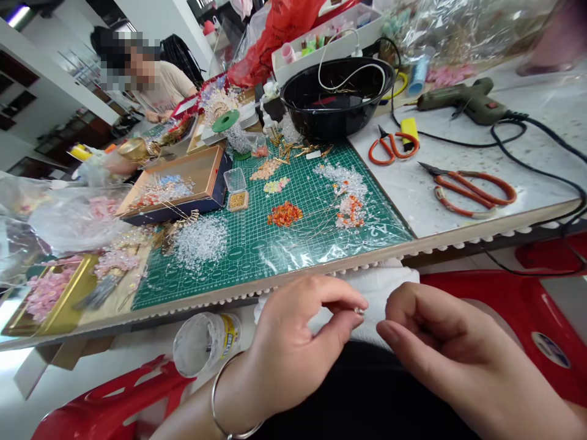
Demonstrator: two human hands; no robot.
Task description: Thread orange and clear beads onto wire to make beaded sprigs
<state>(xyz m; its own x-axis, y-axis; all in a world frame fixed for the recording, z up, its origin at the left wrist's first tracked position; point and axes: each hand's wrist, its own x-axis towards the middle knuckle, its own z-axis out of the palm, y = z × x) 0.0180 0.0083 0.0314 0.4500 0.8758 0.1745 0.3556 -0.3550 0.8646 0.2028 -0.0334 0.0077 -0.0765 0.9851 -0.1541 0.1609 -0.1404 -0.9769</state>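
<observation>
My left hand (300, 342), with a bangle at the wrist, is closed in a pinch over my lap. Between its thumb and index fingertips sits a small clear bead (358, 311). Close by on the right, my right hand (452, 342) has its fingers curled and thumb against the index finger; whatever it holds, if anything, is too fine or hidden to see. Beyond both hands, a green cutting mat (247, 263) bears clear beads (202, 241), orange beads (285, 214), mixed clear and orange pieces (351, 211) and thin wires (316, 221).
Red-handled pliers (474, 189), orange scissors (393, 148) and a glue gun (472, 104) with its cable lie at right. A black basin (337, 113) stands behind the mat. A box (178, 183) is at left. Another person (158, 85) sits across the table.
</observation>
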